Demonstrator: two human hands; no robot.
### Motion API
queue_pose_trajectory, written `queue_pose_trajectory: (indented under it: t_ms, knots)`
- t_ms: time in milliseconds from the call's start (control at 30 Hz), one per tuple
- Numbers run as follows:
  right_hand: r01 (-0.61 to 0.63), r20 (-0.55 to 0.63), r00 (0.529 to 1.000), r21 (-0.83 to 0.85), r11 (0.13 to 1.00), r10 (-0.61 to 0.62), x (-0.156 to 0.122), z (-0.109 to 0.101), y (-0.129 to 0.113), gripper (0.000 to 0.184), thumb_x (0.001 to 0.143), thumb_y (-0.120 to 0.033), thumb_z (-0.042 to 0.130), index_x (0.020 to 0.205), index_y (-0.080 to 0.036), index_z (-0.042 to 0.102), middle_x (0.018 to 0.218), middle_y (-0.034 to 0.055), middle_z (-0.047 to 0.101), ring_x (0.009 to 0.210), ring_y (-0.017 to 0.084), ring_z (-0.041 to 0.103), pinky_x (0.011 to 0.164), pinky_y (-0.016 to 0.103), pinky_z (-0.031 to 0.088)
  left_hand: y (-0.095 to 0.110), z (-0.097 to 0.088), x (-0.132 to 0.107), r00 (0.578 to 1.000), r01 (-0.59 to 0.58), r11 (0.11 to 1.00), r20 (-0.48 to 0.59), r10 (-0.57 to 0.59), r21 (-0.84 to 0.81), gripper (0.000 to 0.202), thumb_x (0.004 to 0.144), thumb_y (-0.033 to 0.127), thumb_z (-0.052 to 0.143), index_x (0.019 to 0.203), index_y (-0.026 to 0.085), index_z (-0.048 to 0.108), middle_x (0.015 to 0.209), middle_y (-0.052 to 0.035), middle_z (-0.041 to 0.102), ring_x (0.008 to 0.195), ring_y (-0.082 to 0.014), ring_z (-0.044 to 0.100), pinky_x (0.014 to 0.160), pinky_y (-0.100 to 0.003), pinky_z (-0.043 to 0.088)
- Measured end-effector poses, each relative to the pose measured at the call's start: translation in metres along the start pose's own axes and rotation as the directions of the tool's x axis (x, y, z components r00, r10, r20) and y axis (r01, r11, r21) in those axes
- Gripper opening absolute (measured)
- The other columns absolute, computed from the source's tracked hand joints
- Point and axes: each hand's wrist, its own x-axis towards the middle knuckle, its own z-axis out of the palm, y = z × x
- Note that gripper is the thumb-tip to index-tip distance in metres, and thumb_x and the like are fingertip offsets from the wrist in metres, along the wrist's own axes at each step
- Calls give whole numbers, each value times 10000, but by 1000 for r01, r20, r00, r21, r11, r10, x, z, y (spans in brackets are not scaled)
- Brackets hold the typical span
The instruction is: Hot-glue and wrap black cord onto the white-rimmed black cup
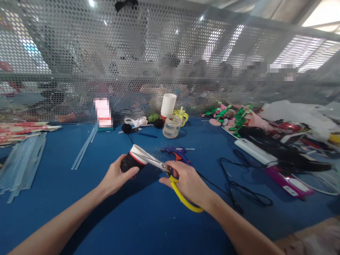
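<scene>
My left hand (pixel 118 177) is closed around a paper cup (pixel 130 164) wrapped in black yarn, with a red line under its white rim. The cup is tilted, its mouth toward the upper right. My right hand (pixel 190 180) grips scissors (pixel 164 165) with yellow handles. Their silver blades lie across the cup's mouth at the rim; whether they cut into the paper I cannot make out. Black yarn runs from near the cup up to a black yarn ball (pixel 126 128). Behind the scissors lies a blue glue gun (pixel 178 152).
A clear plastic jar (pixel 171 126) and a stack of white paper cups (pixel 168 104) stand ahead, before a perforated metal screen (pixel 148 71). Glue sticks (pixel 23 164) lie at left. A black cord (pixel 249 189), a purple power strip (pixel 289 182) and pipe-cleaner flowers (pixel 240 120) are at right.
</scene>
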Motion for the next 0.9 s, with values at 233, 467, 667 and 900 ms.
queue_pose_trajectory:
  t_ms: [233, 467, 667, 900]
  knots:
    - [-16, 17, 1000, 20, 1000, 15, 1, 0, -2, 267, 670, -430, 571, 778, -190, 528, 610, -13, 455, 550, 127, 439, 550, 245, 377, -2, -2, 3, 942, 297, 856, 279, -189, -423, 407, 726, 476, 481, 874, 105, 556, 683, -85, 599, 507, -167, 568, 501, -310, 488]
    - [-35, 35, 999, 52, 998, 33, 2, -1, -4, 247, 682, -433, 555, 747, -197, 520, 582, -26, 413, 526, 118, 412, 518, 229, 357, -1, -1, 2, 961, 222, 887, 243, -130, -404, 327, 728, 405, 526, 840, 98, 528, 676, -81, 603, 474, -145, 563, 463, -263, 460]
    - [-20, 33, 999, 88, 996, 17, 1, -2, -5, 246, 698, -445, 530, 731, -202, 522, 561, -33, 417, 482, 104, 395, 469, 218, 337, 2, 0, 1, 973, 189, 900, 201, -116, -392, 332, 714, 416, 535, 828, 106, 497, 573, -43, 575, 466, -151, 558, 452, -251, 444]
    - [-7, 39, 999, 52, 999, 5, -1, -3, -4, 235, 710, -435, 517, 736, -201, 522, 557, -26, 448, 492, 114, 416, 480, 229, 346, -1, -1, 2, 988, 122, 940, 131, -83, -319, 332, 713, 405, 536, 843, 103, 489, 561, -37, 555, 472, -150, 548, 465, -264, 459]
